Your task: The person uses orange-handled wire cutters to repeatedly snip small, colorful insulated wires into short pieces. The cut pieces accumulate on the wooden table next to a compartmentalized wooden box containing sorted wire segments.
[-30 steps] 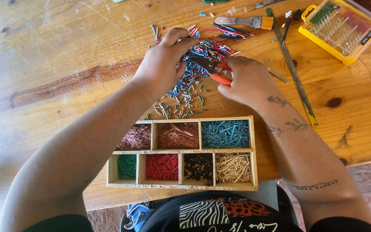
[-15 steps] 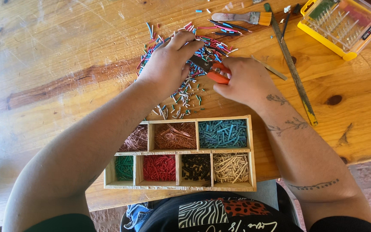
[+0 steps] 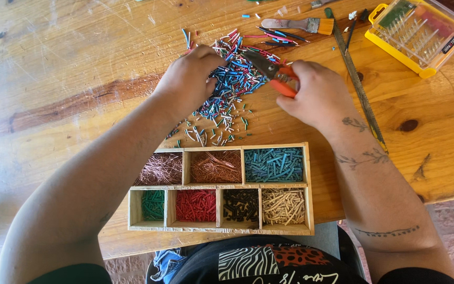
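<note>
— What is held by the hands?

— Orange-handled cutting pliers (image 3: 274, 73) are gripped by the right hand (image 3: 316, 94), the fingers wrapped closed around the handles and the dark tip pointed toward the left hand (image 3: 187, 79). The left hand is laid knuckles-up on the loose pile of short multicoloured wire-sleeve pieces (image 3: 227, 89), its fingers curled down into it; whether a piece is pinched there cannot be told.

— Where is that pile placed?

— It is spread over the middle of the wooden tabletop (image 3: 53, 63), between the two hands, with stray bits trailed toward the near edge.

— And what is set nearer the person?

— A wooden compartment tray (image 3: 222, 186) is set at the near edge. In its back row two cells of bare copper strands and one of blue pieces are seen; in its front row green, red, black and cream pieces are sorted.

— What is found toward the far right corner?

— A yellow case with a clear lid (image 3: 419, 34) is placed there, a small wooden-handled brush (image 3: 298, 24) lies near the far edge, and a long metal file (image 3: 356, 79) is laid just beside the right hand.
</note>
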